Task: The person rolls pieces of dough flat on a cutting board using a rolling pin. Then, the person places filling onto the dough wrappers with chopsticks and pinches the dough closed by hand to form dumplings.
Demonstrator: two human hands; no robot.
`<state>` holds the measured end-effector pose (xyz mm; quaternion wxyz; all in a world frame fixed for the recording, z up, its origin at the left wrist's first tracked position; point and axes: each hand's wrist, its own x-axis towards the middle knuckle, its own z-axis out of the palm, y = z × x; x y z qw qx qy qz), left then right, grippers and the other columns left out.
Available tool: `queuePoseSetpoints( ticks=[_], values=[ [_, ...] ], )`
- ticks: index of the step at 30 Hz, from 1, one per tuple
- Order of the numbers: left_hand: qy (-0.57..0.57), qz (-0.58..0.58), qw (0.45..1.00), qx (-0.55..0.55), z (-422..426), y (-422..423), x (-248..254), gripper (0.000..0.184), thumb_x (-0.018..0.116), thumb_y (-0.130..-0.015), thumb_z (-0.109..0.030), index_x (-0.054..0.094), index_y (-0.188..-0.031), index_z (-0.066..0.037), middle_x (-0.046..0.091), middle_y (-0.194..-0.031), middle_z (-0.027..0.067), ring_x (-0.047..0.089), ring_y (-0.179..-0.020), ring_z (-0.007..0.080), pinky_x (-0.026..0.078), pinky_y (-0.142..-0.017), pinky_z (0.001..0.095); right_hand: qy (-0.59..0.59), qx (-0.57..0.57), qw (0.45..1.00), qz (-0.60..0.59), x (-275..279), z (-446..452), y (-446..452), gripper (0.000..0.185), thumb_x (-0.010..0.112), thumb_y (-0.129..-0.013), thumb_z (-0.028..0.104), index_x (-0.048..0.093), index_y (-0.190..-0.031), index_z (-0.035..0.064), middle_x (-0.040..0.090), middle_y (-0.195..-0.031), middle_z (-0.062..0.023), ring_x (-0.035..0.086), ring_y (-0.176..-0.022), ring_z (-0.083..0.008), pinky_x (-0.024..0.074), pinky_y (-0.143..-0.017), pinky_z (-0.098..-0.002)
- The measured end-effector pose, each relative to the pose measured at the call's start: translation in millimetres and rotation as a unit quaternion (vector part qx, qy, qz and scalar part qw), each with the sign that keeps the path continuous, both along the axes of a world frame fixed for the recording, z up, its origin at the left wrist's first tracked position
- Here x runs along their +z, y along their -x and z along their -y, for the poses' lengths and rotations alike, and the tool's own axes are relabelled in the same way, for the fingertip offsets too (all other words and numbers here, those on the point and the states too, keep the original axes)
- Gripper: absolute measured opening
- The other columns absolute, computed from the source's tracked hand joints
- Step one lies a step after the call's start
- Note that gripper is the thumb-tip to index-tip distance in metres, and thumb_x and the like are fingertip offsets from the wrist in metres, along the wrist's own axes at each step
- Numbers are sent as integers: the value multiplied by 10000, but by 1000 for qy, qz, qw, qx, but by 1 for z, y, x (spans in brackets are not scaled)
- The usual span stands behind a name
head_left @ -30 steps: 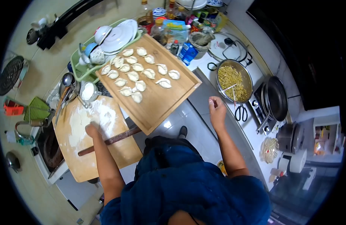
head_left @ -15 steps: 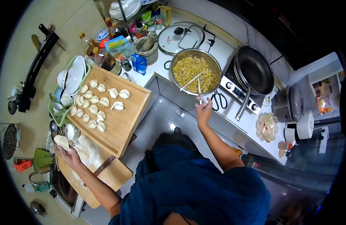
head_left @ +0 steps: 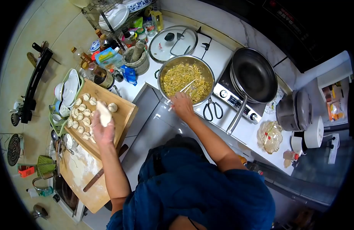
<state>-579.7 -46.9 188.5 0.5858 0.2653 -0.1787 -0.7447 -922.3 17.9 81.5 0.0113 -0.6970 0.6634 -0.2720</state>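
My left hand (head_left: 103, 132) is closed on a pale, floury dumpling wrapper (head_left: 104, 114), held up above the wooden tray (head_left: 121, 120). Several folded dumplings (head_left: 86, 121) lie in that tray, some of them hidden behind my left hand. My right hand (head_left: 182, 105) is wrapped round a pair of white chopsticks (head_left: 187, 86) at the near rim of a metal bowl (head_left: 212, 86). The chopstick tips reach into the chopped yellow-green filling (head_left: 179, 76) inside the bowl.
A floured board (head_left: 96, 201) with a rolling pin (head_left: 93, 180) lies left of me. Black scissors (head_left: 213, 110) rest by the bowl. On the right, a frying pan (head_left: 254, 76) sits on the cooker (head_left: 238, 101). A stone mortar (head_left: 140, 66) and glass lid (head_left: 173, 44) stand behind.
My left hand has carried the wrapper up and right, from over the floured board to above the tray. My right hand has moved left, closing round the chopsticks at the bowl's near side.
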Motion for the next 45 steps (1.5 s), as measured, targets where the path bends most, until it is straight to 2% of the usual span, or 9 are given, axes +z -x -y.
queuePoseSetpoints(
  ticks=[2,6,8,11,14,18,27,34,45],
  values=[
    [-83,-99,991,16,0,37,3,412,625,-902,-35,527,-1297,25,629,-1247,166,623,-1146,272,543,-977,403,8,1,1000,-3,-8,6,5,163,699,-769,190,632,-880,92,549,-904,-110,562,-887,-299,454,-733,-427],
    [-130,17,991,4,-3,85,6,384,658,-893,-87,558,-1255,-6,656,-1205,150,635,-1122,295,536,-966,437,35,-75,991,106,-9,1,20,125,666,-834,190,611,-833,78,546,-834,-138,581,-774,-337,464,-682,-466],
    [-127,-15,991,-30,1,100,3,368,666,-906,-132,569,-1245,-27,659,-1200,136,636,-1122,289,534,-960,435,43,-145,980,132,10,-2,32,223,597,-921,235,597,-787,57,564,-829,-152,586,-748,-345,472,-668,-466],
    [-141,-30,988,-50,7,124,1,351,657,-928,-172,575,-1239,-31,660,-1198,126,628,-1129,289,521,-983,435,28,-238,964,117,31,3,48,269,545,-969,241,618,-811,34,594,-830,-162,590,-753,-349,475,-685,-449],
    [-147,-33,984,-92,21,141,-14,357,649,-931,-164,581,-1248,-14,654,-1222,124,623,-1139,274,512,-997,412,132,-227,926,270,37,1,53,276,521,-985,233,641,-869,12,598,-809,-172,594,-754,-351,482,-695,-430],
    [-145,-17,980,-136,37,166,-22,374,640,-937,-183,565,-1259,-9,632,-1254,133,611,-1157,268,502,-1009,407,115,-158,849,491,22,11,50,293,491,-1011,220,634,-915,-17,630,-821,-126,616,-722,-182,491,-661,-317],
    [-168,47,970,-171,66,188,-44,356,579,-977,-219,534,-1268,-19,628,-1225,133,621,-1126,293,521,-978,448,98,-262,786,552,32,-1,65,286,515,-1012,211,627,-861,-4,613,-730,-49,547,-616,-94,467,-564,-258],
    [-211,105,958,-162,77,205,-69,322,574,-980,-215,557,-1246,-35,643,-1210,133,638,-1104,288,537,-956,436,80,-317,795,510,0,2,77,363,486,-1031,260,591,-791,8,588,-685,-37,538,-546,-91,428,-509,-266],
    [-214,130,955,-159,86,222,-88,321,530,-1002,-228,531,-1275,-61,629,-1228,131,640,-1089,305,531,-953,482,148,-307,648,681,-8,15,68,377,479,-1030,329,506,-777,51,584,-685,-99,629,-542,-195,561,-532,-311]
  ],
)
